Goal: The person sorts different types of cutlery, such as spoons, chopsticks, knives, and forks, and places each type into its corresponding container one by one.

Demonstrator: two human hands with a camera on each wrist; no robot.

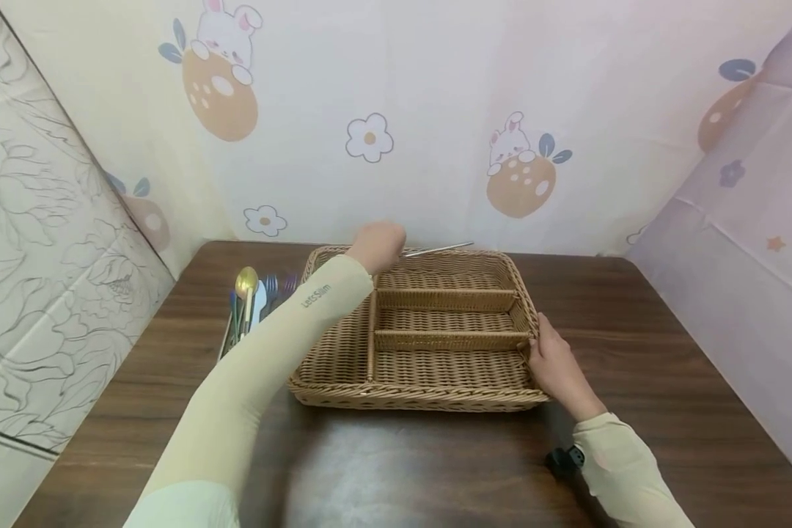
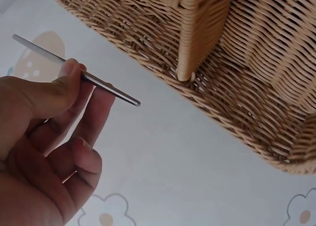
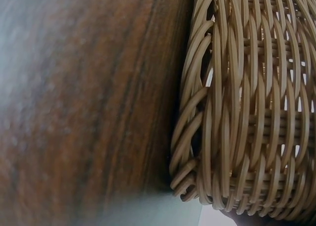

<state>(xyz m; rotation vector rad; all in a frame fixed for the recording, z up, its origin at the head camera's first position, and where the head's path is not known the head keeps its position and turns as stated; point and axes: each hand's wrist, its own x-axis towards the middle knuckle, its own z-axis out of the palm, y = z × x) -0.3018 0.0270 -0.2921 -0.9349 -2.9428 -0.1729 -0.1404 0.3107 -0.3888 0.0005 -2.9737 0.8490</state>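
My left hand point(image 1: 379, 248) pinches a slim silver table knife point(image 2: 101, 83) between thumb and fingers, above the far rim of a wicker basket. The knife is seen edge-on and points to the right in the head view. The divided basket point(image 1: 372, 345) has one long compartment at the left and several shorter ones at the right, with nothing lying in the parts that show. At its right side my right hand point(image 1: 557, 367) grips the rim. The right wrist view shows the woven outer wall point(image 3: 256, 102) close up, while the hand itself is mostly hidden there.
Left of the basket lies a group of cutlery, with a gold spoon point(image 1: 246, 282), a pale-bladed knife point(image 1: 259, 301) and forks point(image 1: 272, 283), partly behind my left sleeve. Patterned cloth point(image 1: 435, 183) hangs along the far edge of the dark wooden table point(image 1: 383, 469).
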